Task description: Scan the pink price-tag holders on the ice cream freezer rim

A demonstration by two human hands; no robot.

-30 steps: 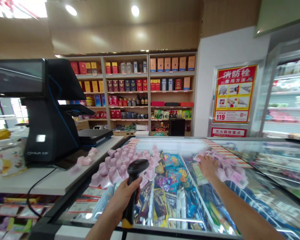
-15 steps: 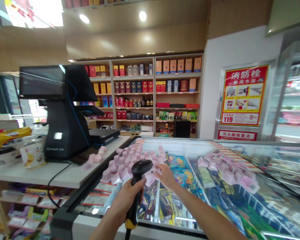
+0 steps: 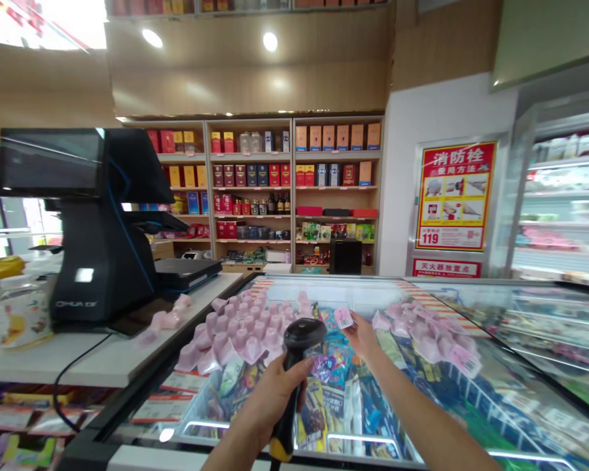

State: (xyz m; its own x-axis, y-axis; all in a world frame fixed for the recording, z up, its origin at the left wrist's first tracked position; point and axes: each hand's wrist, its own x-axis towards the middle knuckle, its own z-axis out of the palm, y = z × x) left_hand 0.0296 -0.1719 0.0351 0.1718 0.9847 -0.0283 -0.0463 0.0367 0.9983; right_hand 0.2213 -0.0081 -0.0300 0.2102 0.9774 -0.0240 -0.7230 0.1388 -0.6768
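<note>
My left hand (image 3: 281, 391) is wrapped around the handle of a black and yellow barcode scanner (image 3: 304, 335), its head pointing forward. Between the fingertips of my right hand (image 3: 363, 337) is a small pink plastic cup (image 3: 342, 318), with a barcode label facing me. The cup is ahead and to the right of the scanner head, apart from it. Many similar pink cups (image 3: 243, 330) are spread on the freezer's glass top to the left of the scanner. A second cluster of pink cups (image 3: 422, 330) lies to the right of my right hand.
Under the glass of the chest freezer (image 3: 147, 461) are colourful packaged goods. At left, a black checkout terminal (image 3: 98, 261) stands on a white counter (image 3: 103, 366) with a few pink cups (image 3: 169, 317). A cable (image 3: 59, 392) hangs over the counter's edge. Stocked shelves (image 3: 292, 196) stand behind.
My right hand has moved right, away from the left group of cups, with a pink cup now plainly in its fingers. The scanner shifted slightly right as the view turned.
</note>
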